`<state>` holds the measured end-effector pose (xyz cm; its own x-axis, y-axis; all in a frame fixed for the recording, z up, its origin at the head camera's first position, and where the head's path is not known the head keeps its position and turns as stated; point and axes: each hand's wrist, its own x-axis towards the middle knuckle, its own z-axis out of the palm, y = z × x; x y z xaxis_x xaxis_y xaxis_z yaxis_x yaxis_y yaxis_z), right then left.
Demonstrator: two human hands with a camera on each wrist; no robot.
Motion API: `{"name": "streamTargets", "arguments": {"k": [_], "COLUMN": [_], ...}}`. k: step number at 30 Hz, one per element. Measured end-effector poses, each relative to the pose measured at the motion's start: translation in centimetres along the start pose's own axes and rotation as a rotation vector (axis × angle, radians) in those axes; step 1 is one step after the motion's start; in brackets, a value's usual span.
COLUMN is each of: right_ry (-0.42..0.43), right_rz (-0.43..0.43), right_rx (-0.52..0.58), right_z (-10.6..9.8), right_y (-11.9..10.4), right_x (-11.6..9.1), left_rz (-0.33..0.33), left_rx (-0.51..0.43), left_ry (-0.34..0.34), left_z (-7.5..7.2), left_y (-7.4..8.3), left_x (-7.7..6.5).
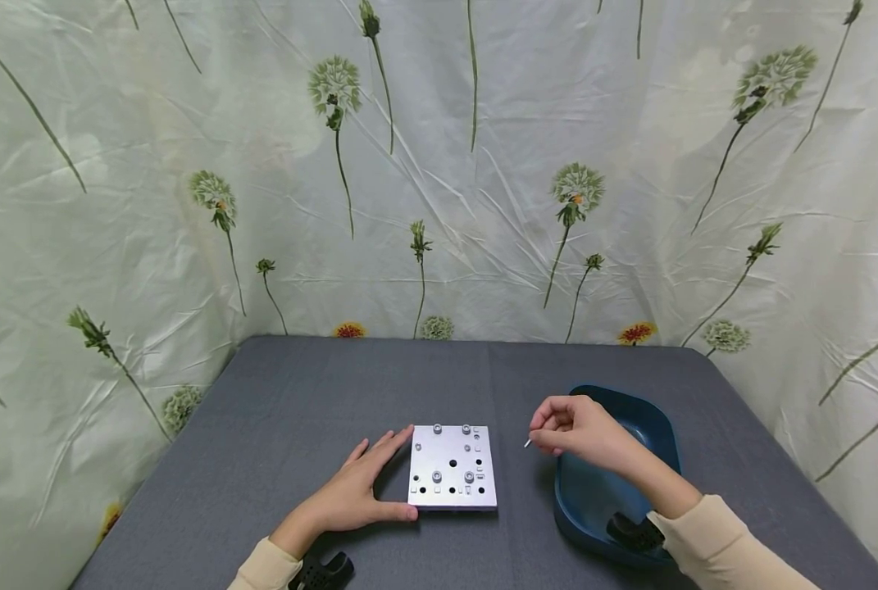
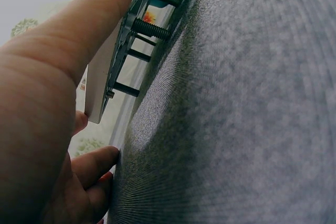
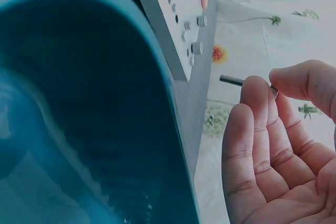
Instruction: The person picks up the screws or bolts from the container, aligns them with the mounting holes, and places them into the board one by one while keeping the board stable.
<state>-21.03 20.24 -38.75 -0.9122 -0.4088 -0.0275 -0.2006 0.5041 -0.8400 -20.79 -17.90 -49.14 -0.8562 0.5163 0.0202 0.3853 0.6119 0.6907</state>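
A silvery square metal plate point(image 1: 444, 467) with holes and several socket-head screws lies on the table. My left hand point(image 1: 360, 489) is spread at its left side, straight index finger by the far corner and thumb along the near corner. Threaded screw shanks point(image 2: 151, 28) stick out beneath the plate in the left wrist view. Off to the plate's right, my right hand point(image 1: 582, 430) pinches a small screw point(image 3: 231, 80) between thumb and fingertips. Its threaded end points away from the fingers, while its head is mostly covered by them.
A deep blue plastic bin point(image 1: 582, 520) stands on the right under my right forearm; what it holds is not clear. Grey cloth covers the table point(image 1: 365, 377). A flower-printed curtain point(image 1: 483, 205) hangs behind it.
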Motion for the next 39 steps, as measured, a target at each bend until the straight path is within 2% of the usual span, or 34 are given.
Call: {"name": "streamTargets", "arguments": {"k": [6, 14, 21, 39], "right_ry": [-0.042, -0.099, -0.141, -0.205], "right_rz": [-0.030, -0.016, -0.040, -0.055], "right_rx": [0.034, 0.040, 0.072, 0.025], "right_z": [1.1, 2.4, 4.0, 6.7], "right_y": [-0.6, -1.1, -1.7, -1.5], "right_x": [0.1, 0.2, 0.4, 1.3], "left_rz": [0.008, 0.005, -0.001, 0.018], "left_rx": [-0.003, -0.002, -0.004, -0.007], "left_ry": [0.004, 0.003, 0.004, -0.003], "left_z": [0.0, 0.0, 0.0, 0.0], "left_y": [0.0, 0.0, 0.0, -0.1], "left_x": [0.0, 0.0, 0.0, -0.1]}}
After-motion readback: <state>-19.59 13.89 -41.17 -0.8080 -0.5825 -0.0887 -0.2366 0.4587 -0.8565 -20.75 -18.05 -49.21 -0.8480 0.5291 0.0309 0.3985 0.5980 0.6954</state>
